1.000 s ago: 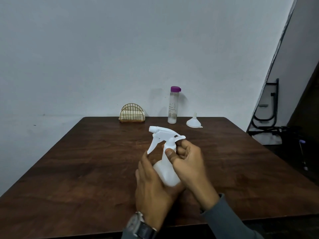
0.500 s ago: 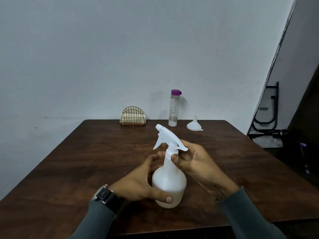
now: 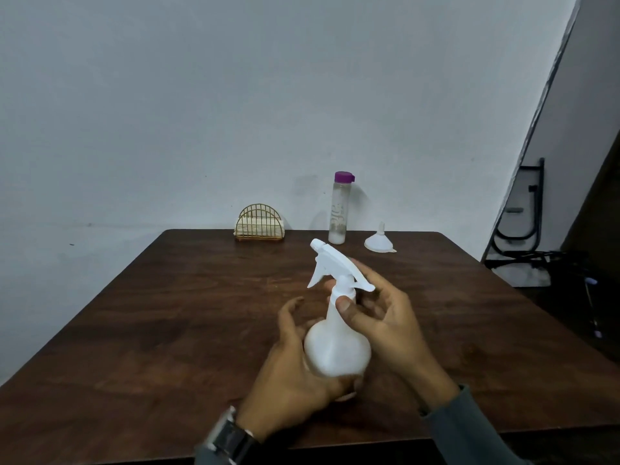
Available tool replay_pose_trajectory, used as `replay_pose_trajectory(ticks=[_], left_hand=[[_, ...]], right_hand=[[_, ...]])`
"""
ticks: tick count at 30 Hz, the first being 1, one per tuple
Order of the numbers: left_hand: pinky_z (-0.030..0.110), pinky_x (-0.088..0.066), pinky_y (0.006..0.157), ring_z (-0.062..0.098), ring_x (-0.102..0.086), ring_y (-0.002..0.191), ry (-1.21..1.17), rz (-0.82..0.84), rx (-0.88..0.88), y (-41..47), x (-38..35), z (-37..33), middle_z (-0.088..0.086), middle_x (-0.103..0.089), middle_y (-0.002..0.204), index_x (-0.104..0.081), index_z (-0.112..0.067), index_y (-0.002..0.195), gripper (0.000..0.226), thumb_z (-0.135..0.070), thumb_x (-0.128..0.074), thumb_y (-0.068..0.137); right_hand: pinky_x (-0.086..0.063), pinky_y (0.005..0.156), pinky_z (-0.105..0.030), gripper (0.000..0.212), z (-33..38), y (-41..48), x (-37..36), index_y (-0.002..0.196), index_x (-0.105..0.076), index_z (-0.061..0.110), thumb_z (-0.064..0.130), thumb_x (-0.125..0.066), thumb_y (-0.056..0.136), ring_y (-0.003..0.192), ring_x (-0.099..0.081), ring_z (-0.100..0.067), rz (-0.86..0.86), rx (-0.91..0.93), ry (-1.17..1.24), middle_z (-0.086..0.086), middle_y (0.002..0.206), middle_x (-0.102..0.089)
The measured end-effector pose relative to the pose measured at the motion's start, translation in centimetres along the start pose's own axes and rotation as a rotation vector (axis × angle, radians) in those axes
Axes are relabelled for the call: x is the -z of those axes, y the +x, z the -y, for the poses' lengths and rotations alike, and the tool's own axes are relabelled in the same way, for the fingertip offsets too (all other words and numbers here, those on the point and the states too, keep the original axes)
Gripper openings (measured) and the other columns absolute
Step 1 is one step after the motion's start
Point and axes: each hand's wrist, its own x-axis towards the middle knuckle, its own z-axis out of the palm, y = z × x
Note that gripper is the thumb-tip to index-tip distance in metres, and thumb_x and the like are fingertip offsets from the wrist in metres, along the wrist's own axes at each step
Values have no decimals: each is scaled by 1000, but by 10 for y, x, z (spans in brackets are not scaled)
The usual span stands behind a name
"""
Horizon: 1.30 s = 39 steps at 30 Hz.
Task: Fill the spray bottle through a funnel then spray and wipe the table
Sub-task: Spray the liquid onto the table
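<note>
A white spray bottle stands near the middle of the dark wooden table, its trigger head pointing up and left. My left hand cups the round body from the left and below. My right hand pinches the neck just under the trigger head, thumb in front. At the back of the table stand a clear bottle with a purple cap and, to its right, a white funnel resting wide end down.
A gold wire holder with folded napkins sits at the table's back edge, left of the bottle. A grey wall rises behind. Beyond the table's right side are a black metal frame and dark clutter on the floor.
The spray bottle went from tilted in both hands to upright on the table. My left hand shifted around the body and my right hand regripped the neck.
</note>
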Motion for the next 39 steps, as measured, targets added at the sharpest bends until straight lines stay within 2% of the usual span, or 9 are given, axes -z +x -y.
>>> replay_pose_trajectory(ticks=[5, 9, 12, 15, 18, 21, 26, 35, 39], left_hand=[[36, -43, 119, -2, -51, 138, -221, 370, -20, 13, 20, 6, -19, -51, 153, 13, -42, 159, 139, -10, -93, 75], [40, -32, 126, -2, -34, 150, -186, 384, -80, 22, 26, 15, -23, -36, 163, 10, -41, 161, 144, -33, -98, 67], [39, -27, 128, -2, -31, 151, -152, 242, -90, 25, 46, 25, -19, -35, 164, -15, -46, 159, 129, -45, -99, 61], [37, -39, 122, -4, -52, 137, -129, -109, -106, 26, 75, 39, -23, -60, 144, -42, -46, 146, 90, -33, -93, 73], [37, -52, 110, -2, -65, 120, 61, -511, -114, 27, 97, 59, -18, -71, 125, -54, -36, 135, 63, -14, -84, 84], [41, -56, 105, 5, -69, 110, 143, -729, -125, 28, 104, 70, -12, -74, 116, -61, -26, 129, 50, -8, -81, 86], [28, -49, 102, 8, -66, 118, 286, -674, -182, 35, 99, 78, -12, -71, 123, -60, -24, 129, 47, -13, -79, 88], [26, -47, 101, 9, -64, 119, 326, -627, -129, 31, 98, 81, -10, -71, 127, -60, -22, 130, 46, -16, -78, 89], [28, -48, 93, 11, -65, 118, 322, -632, -128, 30, 98, 80, -10, -71, 128, -59, -22, 130, 42, -13, -73, 92]], right_hand=[[-60, 93, -43, 43, -4, 3, -1, 134, -58, 25, 21, -73, 94, 103, -74, -25, 192, -40, -80, -4, 119, -73], [-63, 79, -52, 21, -3, 10, -4, 111, -63, 21, 21, -75, 93, 79, -77, -33, 103, -46, -123, -6, 88, -75], [-61, 71, -52, 14, -1, 20, -2, 100, -65, 17, 11, -74, 92, 68, -75, -35, 24, -128, -139, 1, 81, -73], [-56, 62, -46, 18, 0, 39, 11, 99, -63, 6, -2, -68, 84, 57, -69, -35, 17, -314, -140, -12, 84, -70], [-55, 57, -36, 26, 4, 60, 31, 106, -63, -4, -4, -57, 82, 58, -67, -34, 250, -681, -321, -20, 88, -72], [-57, 61, -36, 26, 0, 70, 42, 105, -66, -4, -4, -58, 80, 61, -69, -30, 440, -914, -500, -19, 91, -77], [-55, 55, -33, 21, -4, 75, 48, 95, -67, -4, -8, -56, 78, 59, -67, -28, 369, -892, -498, -19, 87, -74], [-56, 62, -36, 20, -4, 70, 41, 92, -65, -6, -6, -56, 74, 61, -69, -33, 327, -852, -486, -21, 84, -72], [-59, 66, -38, 14, 3, 68, 38, 79, -69, -5, -6, -58, 71, 66, -74, -36, 292, -784, -579, -19, 65, -71]])
